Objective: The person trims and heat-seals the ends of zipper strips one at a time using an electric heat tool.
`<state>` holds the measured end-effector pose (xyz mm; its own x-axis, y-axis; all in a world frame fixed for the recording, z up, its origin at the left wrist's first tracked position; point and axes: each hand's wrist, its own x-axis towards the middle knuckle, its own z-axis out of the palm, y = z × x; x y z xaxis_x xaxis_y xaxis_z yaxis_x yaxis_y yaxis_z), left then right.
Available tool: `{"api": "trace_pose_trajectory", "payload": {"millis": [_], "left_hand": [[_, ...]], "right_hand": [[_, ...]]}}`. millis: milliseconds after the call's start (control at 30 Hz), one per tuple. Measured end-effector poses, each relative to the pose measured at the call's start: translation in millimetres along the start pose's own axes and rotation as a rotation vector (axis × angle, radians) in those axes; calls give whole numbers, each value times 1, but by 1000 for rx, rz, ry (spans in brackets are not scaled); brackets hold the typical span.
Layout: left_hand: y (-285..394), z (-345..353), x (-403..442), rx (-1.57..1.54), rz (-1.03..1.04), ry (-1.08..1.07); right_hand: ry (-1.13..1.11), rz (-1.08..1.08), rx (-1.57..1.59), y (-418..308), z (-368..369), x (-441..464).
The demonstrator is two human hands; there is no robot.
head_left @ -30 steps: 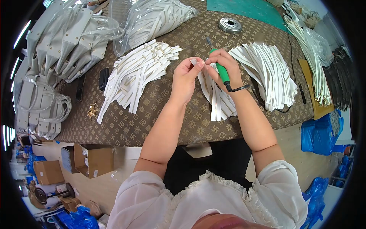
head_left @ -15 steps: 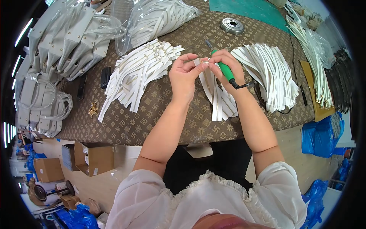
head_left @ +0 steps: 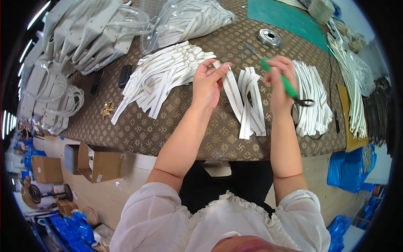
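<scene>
My left hand [head_left: 208, 84] pinches the upper end of a white zipper strip [head_left: 231, 90] with gold teeth, which hangs toward the table. To its right, my right hand [head_left: 282, 80] is wrapped round a green-handled tool [head_left: 289, 87] with a thin metal tip and a black cord; hand and tool are blurred. Between the hands, a few white strips [head_left: 255, 109] lie crossed on the patterned cloth. Left of my left hand is a large fanned pile of zipper strips [head_left: 161, 80]. Another bundle of strips [head_left: 312, 101] lies just right of my right hand.
A round metal disc [head_left: 269, 38] sits near the green mat [head_left: 287, 23]. Grey-white bags [head_left: 79, 38] are heaped at left, beside a plastic bag of strips [head_left: 193, 21]. Small gold parts [head_left: 107, 109] and a black object [head_left: 124, 76] lie at left. White cords [head_left: 346, 80] lie at right.
My right hand has moved right with the green tool, away from my left hand. The strip in my left hand now shows at greater length. The view has shifted slightly.
</scene>
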<state>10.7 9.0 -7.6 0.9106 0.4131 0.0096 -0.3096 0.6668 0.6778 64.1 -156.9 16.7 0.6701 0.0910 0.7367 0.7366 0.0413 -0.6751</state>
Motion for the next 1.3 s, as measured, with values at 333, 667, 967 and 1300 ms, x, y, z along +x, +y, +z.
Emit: {"api": "trace_pose_trajectory", "payload": {"millis": [333, 667, 967, 1300], "left_hand": [[2, -9, 7, -93, -61, -57], [3, -11, 6, -101, -109, -71], [5, -8, 4, -143, -127, -77], [4, -5, 4, -83, -15, -10]], "right_hand": [[167, 228, 825, -5, -27, 6], [138, 213, 751, -4, -25, 5], [152, 219, 729, -4, -24, 5], [69, 64, 564, -8, -20, 1]]}}
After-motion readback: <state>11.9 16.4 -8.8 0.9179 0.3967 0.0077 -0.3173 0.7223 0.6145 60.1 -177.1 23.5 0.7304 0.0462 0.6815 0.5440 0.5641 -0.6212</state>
